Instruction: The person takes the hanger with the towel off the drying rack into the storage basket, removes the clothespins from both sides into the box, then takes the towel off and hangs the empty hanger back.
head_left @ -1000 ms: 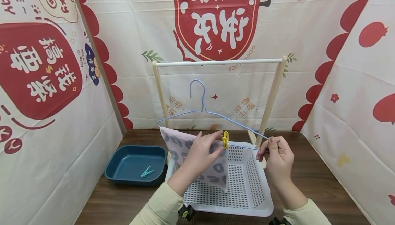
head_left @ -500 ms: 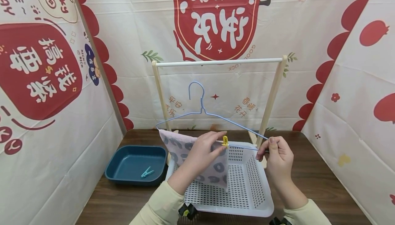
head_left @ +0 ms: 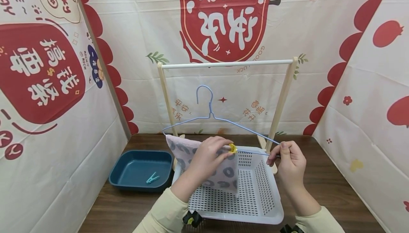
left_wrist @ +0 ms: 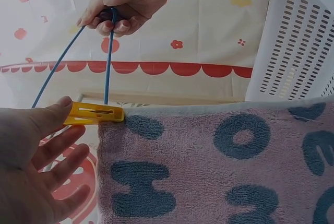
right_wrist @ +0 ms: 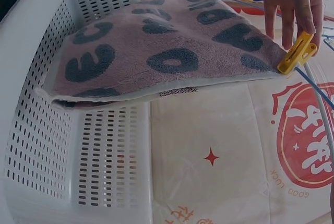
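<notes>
A blue wire hanger [head_left: 243, 126] is held up over the basket, its hook upward. Over its lower bar hangs a pink towel [head_left: 220, 176] with grey-blue letters. My left hand [head_left: 209, 155] pinches a yellow clothespin [left_wrist: 96, 113] between thumb and index finger, the other fingers spread. The clothespin's jaws sit over the towel's top corner and the hanger bar, as the right wrist view also shows with the towel [right_wrist: 156, 51] and clothespin [right_wrist: 297, 52]. My right hand [head_left: 290, 162] grips the hanger's right end, where the two wires meet.
Below the towel stands a white perforated basket [head_left: 276, 204]. A blue tray [head_left: 113, 178] with a light-blue clothespin [head_left: 152, 178] in it stands to the left. Behind rises a wooden rack with a white rail [head_left: 230, 64]. Printed cloth surrounds the brown table [head_left: 332, 190].
The yellow clothespin has turned from upright to pointing toward the camera's right, with my left thumb and index finger now on it. The hanger has dipped slightly. My right hand stays nearly in place.
</notes>
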The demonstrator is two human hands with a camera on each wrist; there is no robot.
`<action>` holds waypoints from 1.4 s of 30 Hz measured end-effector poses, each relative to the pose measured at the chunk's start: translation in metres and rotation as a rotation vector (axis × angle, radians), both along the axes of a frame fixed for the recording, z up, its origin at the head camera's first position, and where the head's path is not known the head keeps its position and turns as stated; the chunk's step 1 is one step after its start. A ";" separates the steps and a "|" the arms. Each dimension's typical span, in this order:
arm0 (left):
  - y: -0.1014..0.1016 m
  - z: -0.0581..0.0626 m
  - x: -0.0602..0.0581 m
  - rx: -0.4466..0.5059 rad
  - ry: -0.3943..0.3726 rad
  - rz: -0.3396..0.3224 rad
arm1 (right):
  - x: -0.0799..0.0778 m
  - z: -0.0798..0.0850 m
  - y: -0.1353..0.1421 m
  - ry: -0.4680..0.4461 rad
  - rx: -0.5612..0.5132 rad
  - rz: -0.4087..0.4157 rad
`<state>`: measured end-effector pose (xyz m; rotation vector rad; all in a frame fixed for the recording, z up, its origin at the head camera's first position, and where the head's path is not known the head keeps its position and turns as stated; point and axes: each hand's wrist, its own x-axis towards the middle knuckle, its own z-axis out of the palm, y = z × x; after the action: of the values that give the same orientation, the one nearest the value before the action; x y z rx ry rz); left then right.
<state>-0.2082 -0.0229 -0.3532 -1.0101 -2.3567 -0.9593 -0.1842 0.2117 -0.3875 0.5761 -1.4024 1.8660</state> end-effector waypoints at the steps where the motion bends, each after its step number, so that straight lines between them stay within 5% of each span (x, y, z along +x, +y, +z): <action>1: 0.000 0.000 0.000 0.001 0.002 -0.001 | 0.000 0.000 0.001 0.005 -0.004 0.006; 11: -0.002 -0.002 0.004 0.120 -0.093 -0.027 | 0.001 0.000 0.001 0.004 0.007 0.000; 23: -0.003 -0.002 0.005 0.187 -0.051 -0.036 | 0.001 -0.001 0.001 0.069 0.008 0.024; 31: -0.008 0.007 0.009 0.243 -0.018 -0.011 | 0.001 -0.003 0.003 0.010 0.008 -0.014; 42: -0.035 0.006 0.009 0.301 -0.068 0.059 | 0.001 -0.004 0.007 -0.015 0.031 -0.052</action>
<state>-0.1993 -0.0582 -0.3469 -0.7975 -2.1930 -1.2954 -0.1836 0.2185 -0.3912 0.5375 -1.4449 1.8141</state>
